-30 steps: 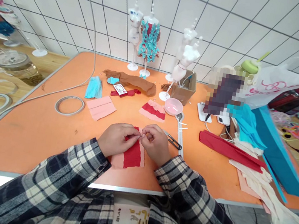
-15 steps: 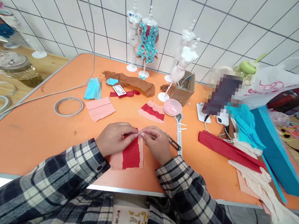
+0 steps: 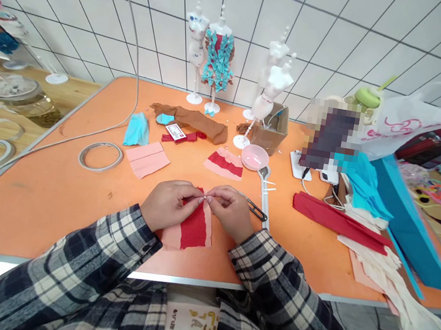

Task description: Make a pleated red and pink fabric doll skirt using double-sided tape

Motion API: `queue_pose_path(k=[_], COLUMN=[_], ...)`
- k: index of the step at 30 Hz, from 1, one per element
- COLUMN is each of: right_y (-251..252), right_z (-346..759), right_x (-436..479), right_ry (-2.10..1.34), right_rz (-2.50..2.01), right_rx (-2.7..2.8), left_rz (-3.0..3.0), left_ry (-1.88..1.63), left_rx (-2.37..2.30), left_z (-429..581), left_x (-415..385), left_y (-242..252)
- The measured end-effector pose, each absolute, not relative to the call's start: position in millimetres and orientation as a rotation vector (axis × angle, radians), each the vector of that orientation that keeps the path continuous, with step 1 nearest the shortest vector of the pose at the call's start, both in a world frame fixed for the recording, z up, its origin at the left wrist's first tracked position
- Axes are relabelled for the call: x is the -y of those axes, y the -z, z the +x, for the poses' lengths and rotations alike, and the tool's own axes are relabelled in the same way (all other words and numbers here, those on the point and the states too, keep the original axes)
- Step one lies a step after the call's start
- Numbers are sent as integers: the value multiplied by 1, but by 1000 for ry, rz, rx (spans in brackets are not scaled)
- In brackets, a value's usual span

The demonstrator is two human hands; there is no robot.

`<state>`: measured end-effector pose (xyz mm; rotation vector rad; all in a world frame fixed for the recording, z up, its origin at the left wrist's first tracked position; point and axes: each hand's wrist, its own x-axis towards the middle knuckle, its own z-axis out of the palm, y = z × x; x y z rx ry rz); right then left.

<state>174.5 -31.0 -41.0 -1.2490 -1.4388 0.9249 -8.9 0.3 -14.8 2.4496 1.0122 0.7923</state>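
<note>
My left hand (image 3: 170, 201) and my right hand (image 3: 232, 212) meet at the upper edge of a red and pink crepe paper piece (image 3: 195, 228). Thumb and forefinger of each hand are pinched, tips almost touching. A tiny pale bit shows between the fingertips; whether it is paper edge or a separate thing, I cannot tell. The rest of the piece spreads below the hands over the orange table (image 3: 48, 209), its left part covered by my left hand. Small black thread snips (image 3: 256, 210) lie just right of my right hand.
Beyond the hands lie another red and pink piece (image 3: 224, 164), a pink sheet (image 3: 147, 159), a pink bowl (image 3: 254, 158) and a tape roll (image 3: 100, 157). Small mannequins (image 3: 218, 57) stand at the back. Red crepe paper (image 3: 338, 221) and a blue folder (image 3: 413, 225) lie right.
The camera view has shifted very slightly. Both hands keep the same pinch at the paper's upper edge, with barely any finger movement.
</note>
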Motion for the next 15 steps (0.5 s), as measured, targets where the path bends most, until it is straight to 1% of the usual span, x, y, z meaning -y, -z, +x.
queue_pose_path(k=[3, 6, 10, 15], right_y=[41, 41, 40, 35], right_z=[173, 172, 171, 172], right_x=[31, 31, 31, 35], right_ry=[-977, -948, -810, -559], right_rz=[-1244, -1233, -1230, -1276], right_rx=[1424, 1421, 1412, 1417], left_rz=[2444, 2426, 2315, 2144], left_ry=[-780, -777, -796, -778], left_rx=[-1023, -1024, -1034, -1045], left_z=[-9, -9, -8, -6], left_x=[0, 0, 0, 2], left_y=[15, 16, 16, 16])
